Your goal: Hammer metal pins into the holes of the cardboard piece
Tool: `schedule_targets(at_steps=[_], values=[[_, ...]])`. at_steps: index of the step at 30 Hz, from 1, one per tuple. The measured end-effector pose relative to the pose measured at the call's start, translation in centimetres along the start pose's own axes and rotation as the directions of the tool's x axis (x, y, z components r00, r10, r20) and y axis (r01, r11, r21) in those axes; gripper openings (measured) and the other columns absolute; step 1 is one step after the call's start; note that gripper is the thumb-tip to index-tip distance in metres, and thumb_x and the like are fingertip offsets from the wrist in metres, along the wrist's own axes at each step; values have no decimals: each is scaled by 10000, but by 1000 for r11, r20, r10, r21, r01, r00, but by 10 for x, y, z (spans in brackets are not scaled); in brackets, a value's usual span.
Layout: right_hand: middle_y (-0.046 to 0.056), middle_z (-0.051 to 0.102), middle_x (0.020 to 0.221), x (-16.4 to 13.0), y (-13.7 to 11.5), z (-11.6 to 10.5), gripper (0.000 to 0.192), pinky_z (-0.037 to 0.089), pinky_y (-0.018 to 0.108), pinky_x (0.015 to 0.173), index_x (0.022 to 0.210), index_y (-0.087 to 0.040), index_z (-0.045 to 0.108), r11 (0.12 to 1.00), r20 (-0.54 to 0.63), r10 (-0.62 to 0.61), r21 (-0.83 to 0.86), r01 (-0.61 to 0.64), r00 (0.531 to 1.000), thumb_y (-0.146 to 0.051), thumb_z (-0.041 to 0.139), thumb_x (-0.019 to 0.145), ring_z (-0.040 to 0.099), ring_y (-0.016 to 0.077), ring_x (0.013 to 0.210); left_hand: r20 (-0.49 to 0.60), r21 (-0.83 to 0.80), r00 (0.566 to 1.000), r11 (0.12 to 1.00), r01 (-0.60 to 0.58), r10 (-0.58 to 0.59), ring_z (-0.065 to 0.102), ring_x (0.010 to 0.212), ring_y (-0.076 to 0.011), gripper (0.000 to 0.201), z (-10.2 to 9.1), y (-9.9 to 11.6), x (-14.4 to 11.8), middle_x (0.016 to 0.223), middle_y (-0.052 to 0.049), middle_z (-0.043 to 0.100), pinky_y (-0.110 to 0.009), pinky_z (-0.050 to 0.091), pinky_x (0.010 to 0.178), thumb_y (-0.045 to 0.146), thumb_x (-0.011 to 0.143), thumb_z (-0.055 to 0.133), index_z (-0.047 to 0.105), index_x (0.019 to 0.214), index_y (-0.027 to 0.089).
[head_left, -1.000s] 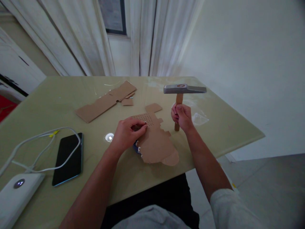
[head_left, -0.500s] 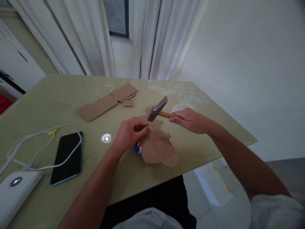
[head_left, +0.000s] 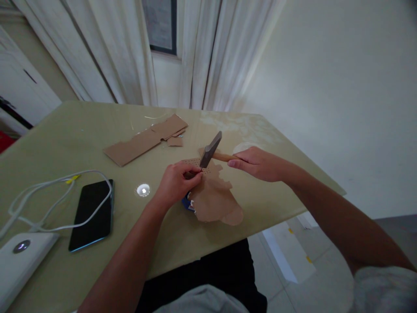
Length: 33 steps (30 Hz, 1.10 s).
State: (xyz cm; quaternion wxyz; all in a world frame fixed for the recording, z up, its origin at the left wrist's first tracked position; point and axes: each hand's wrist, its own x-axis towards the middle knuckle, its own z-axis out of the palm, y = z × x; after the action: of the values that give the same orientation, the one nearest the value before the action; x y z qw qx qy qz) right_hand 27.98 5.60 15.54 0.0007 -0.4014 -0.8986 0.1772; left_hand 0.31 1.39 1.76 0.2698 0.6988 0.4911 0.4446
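Observation:
A hammer (head_left: 211, 150) with a grey metal head and wooden handle is in my right hand (head_left: 257, 163), its head tilted down over a brown cardboard piece (head_left: 213, 195) that has a patch of small punched holes. My left hand (head_left: 177, 182) rests on that cardboard's left edge with the fingertips pinched at a small item beside the holes, too hidden to identify. A small blue object (head_left: 187, 203) peeks out under the cardboard, and both lie on a pale green table (head_left: 81, 130).
More cardboard pieces (head_left: 146, 138) lie farther back. A black phone (head_left: 93, 214) with a white cable (head_left: 48, 195) across it is at the left, beside a white device (head_left: 19, 261). A small shiny round spot (head_left: 143, 190) sits near my left hand. Curtains and wall stand behind.
My right hand swung the hammer from upright at the right down onto the holed cardboard by my left fingers. The head now sits slightly more raised than half a second ago.

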Motion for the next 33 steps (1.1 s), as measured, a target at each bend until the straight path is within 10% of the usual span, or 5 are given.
schedule_targets(at_steps=[33], values=[[0, 515, 690, -3, 0, 0, 699, 319, 351, 720, 737, -230, 500, 998, -78, -3, 65, 8, 997, -805, 373, 1114, 499, 174, 706, 24, 14, 1000, 1000, -1, 1, 726, 700, -180, 115, -1, 4, 2, 832, -35, 851, -288, 567, 704, 292, 880, 792, 895, 892, 241]])
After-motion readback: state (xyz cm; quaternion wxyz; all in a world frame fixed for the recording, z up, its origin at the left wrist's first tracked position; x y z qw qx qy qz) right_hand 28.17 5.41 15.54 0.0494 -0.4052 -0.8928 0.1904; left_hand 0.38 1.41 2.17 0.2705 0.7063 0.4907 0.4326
